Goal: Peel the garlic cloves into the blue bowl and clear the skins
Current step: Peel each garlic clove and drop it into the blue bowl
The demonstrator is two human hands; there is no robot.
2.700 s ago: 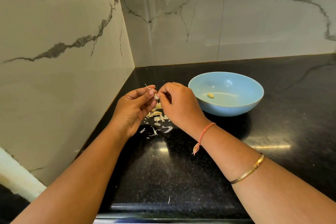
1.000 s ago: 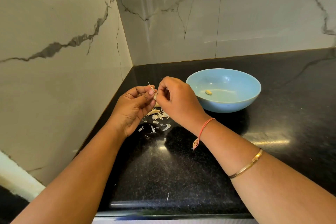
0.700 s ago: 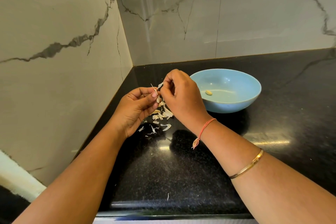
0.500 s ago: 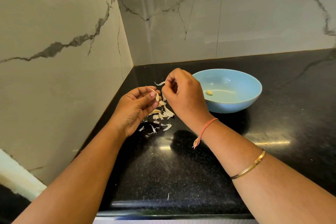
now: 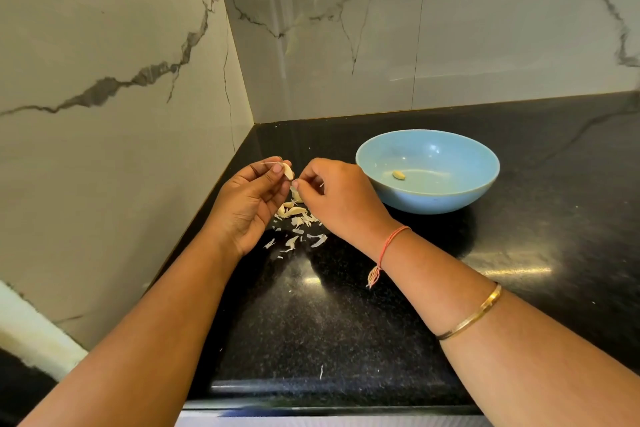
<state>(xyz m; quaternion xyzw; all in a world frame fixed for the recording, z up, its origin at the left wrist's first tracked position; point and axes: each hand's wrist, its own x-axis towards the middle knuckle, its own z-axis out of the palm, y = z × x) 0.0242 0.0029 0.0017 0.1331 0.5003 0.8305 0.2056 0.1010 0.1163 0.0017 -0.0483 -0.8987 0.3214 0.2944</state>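
The garlic clove (image 5: 287, 170) is up off the counter (image 5: 346, 305), pinched between the thumb and fingertips of the left hand (image 5: 249, 204), with a thin stem end sticking out to the left. Just beside and below it, the right hand (image 5: 339, 198) has its fingers curled in, the tips nipping what looks like a scrap of skin (image 5: 294, 188).

Under both hands lies a scatter of skins (image 5: 299, 230), with a few more cloves (image 5: 293, 211) among them.

To the right, near the right hand but apart from it, the blue bowl (image 5: 433, 198) stands upright on the counter and holds a single peeled clove (image 5: 399, 175).

The skins lie near the left wall (image 5: 104, 80), and the back wall (image 5: 415, 28) closes the corner behind them. Bare black counter runs on to the right of the bowl and forward to the front edge (image 5: 329, 406).
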